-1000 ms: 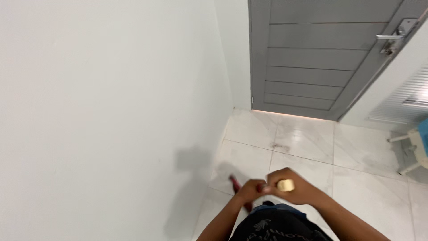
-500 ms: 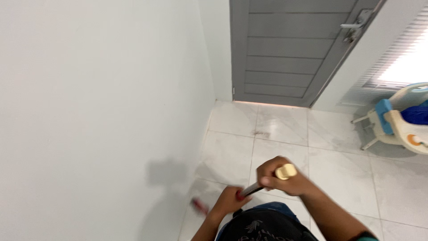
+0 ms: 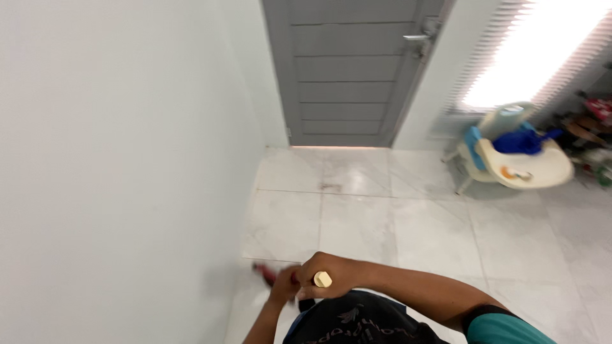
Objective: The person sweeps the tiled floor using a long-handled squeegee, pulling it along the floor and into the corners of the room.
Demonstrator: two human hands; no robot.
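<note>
Both my hands grip a long stick-like handle that points down toward the floor. My right hand (image 3: pixel 335 274) is closed round its upper end, where a cream-coloured cap (image 3: pixel 322 279) sticks out. My left hand (image 3: pixel 285 288) holds the shaft lower down. A red part of the tool (image 3: pixel 264 272) shows beside my left hand, near the base of the wall. The shaft itself is hidden by my hands, and the view is motion-blurred.
A white wall (image 3: pixel 121 159) runs along the left. A grey panelled door (image 3: pixel 347 70) with a lever handle stands closed ahead. A child's high chair (image 3: pixel 513 153) with blue fabric stands at the right under a bright window. The floor has white marble tiles (image 3: pixel 382 216).
The view has swung to the right, bringing the high chair and window in. My hands with the handle have shifted left and lower in the picture, closer together.
</note>
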